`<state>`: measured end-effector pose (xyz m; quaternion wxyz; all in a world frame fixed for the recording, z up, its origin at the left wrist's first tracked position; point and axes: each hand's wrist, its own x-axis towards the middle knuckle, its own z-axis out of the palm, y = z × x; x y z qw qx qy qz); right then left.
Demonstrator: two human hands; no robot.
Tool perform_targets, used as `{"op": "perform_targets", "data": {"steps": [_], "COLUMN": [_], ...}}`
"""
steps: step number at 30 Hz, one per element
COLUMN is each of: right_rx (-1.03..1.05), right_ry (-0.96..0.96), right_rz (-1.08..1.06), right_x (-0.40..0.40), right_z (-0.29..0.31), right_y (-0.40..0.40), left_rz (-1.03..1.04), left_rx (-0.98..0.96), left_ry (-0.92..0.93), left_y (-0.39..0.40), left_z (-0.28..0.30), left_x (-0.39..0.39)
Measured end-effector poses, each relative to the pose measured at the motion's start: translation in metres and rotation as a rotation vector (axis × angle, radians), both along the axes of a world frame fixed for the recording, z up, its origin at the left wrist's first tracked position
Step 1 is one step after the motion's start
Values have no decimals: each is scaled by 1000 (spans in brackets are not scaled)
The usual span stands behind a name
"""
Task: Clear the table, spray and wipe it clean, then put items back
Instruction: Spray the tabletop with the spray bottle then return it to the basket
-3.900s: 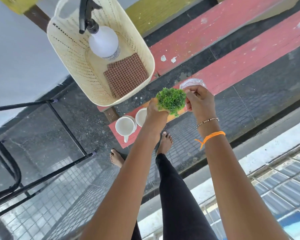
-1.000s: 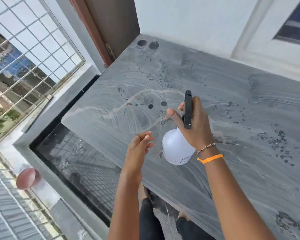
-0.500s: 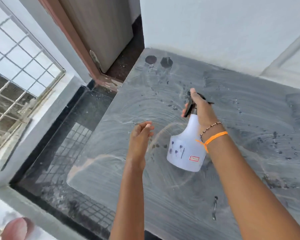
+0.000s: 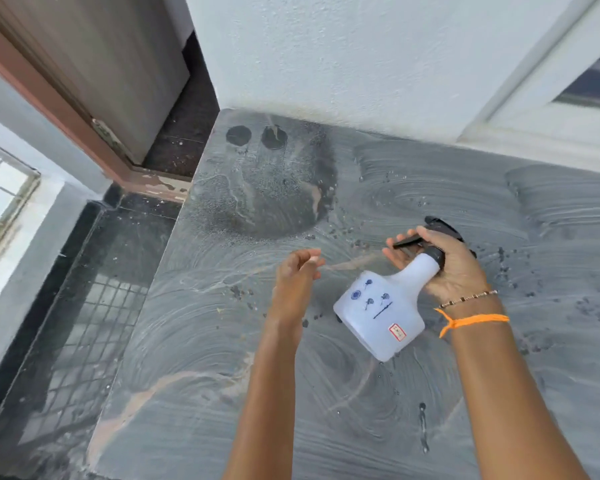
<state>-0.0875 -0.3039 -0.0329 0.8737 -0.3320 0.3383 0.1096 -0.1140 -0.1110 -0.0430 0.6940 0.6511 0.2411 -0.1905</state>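
Against the white wall (image 4: 378, 57), grey table (image 4: 194, 375): swirl-streaked, dark wet patch (image 4: 271, 199) near far left corner. White spray bottle (image 4: 381, 313) above table centre, tilted. Right hand (image 4: 444, 265) curled round its neck, fingers at black trigger. Left hand (image 4: 297, 275) beside it, loosely curled, holding nothing.

We saw a white textured wall (image 4: 343, 57) at the back, with a white-framed window (image 4: 568, 84) at its right. On the left stood a brown-framed door (image 4: 84, 74) above dark tiled floor (image 4: 94, 306). A grilled window (image 4: 0, 202) let in daylight at the far left edge.
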Motion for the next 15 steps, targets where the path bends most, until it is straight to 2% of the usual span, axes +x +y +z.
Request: {"op": "perform_targets", "data": {"steps": [4,8,15], "right_rx": [-119,-140,-160], "right_ry": [125,110,-125], "right_rz": [-234,-76,81], "right_x": [-7,-16,-34], "right_z": [-10,-15,-13], "right_y": [-32,-49,-80], "left_rz": [-107,-176,-205], "left_rx": [-16,47,91], "left_ry": [22,16,-24], "left_y": [-32,-64,-104], "left_z": [-4,-9,-4], "left_x": [-4,-10,-19]}}
